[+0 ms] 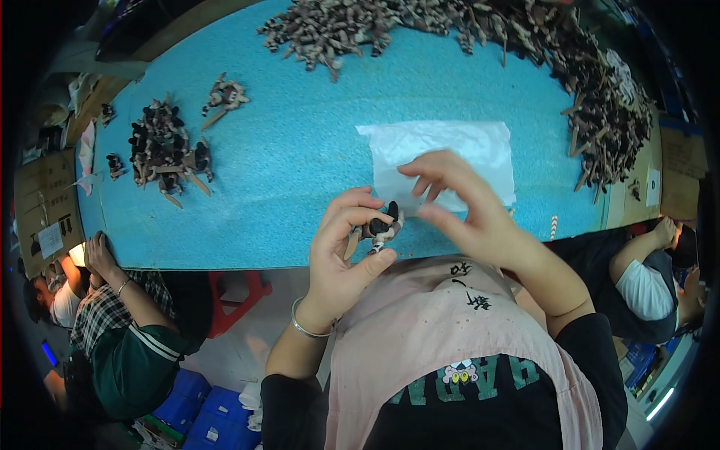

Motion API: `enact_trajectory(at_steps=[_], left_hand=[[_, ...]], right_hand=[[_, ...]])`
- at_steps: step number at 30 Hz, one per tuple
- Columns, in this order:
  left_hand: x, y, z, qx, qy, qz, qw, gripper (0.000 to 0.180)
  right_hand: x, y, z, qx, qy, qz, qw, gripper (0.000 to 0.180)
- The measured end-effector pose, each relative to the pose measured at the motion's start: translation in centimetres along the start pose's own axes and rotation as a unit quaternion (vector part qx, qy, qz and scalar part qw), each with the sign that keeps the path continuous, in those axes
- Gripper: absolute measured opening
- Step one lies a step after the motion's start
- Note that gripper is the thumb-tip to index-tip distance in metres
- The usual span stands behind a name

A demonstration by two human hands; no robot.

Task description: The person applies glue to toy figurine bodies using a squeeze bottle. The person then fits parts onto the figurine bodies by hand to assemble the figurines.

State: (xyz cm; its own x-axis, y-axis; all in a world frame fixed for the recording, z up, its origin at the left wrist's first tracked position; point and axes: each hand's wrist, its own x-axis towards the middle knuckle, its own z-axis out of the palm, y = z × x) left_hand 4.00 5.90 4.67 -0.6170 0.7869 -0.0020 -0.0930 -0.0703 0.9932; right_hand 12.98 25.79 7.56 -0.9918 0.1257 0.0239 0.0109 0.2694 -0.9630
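Note:
My left hand point(341, 251) is closed around a small painted figurine point(384, 225) with black, pale and brown parts, just over the table's near edge. The fingers hide much of its shape. To its right, my right hand point(457, 202) is raised with fingers apart and nothing visible in it. Beneath that hand a translucent white sheet point(442, 139) lies on the blue tabletop point(300, 150).
A large heap of similar small figurines point(330, 30) runs along the far edge and down the right side point(607, 135). A smaller group point(166, 146) lies at left, near a few single pieces point(223, 97). Other people point(135, 337) sit at both sides.

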Motion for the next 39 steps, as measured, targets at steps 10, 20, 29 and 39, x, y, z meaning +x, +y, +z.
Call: enact_trajectory(at_steps=[10,20,29,39], left_hand=[[-0.7,1.2,-3.1,-0.004,0.091,-0.001,0.996,0.034],[-1.6,0.8,-5.4,0.005,0.115,0.025,0.993,0.035],[-1.0,1.5,-6.1,0.001,0.133,0.058,0.989,0.037],[-0.6,2.4,-5.8,0.017,0.128,0.074,0.989,0.035]], right_hand=[[15.7,0.4,0.4,-0.432,0.138,-0.188,0.871,0.011],[16.3,0.4,2.6,-0.282,-0.039,0.059,0.957,0.020],[17.5,2.7,-0.7,-0.446,-0.098,-0.211,0.864,0.028],[14.9,1.9,1.5,-0.333,-0.107,-0.069,0.934,0.031]])
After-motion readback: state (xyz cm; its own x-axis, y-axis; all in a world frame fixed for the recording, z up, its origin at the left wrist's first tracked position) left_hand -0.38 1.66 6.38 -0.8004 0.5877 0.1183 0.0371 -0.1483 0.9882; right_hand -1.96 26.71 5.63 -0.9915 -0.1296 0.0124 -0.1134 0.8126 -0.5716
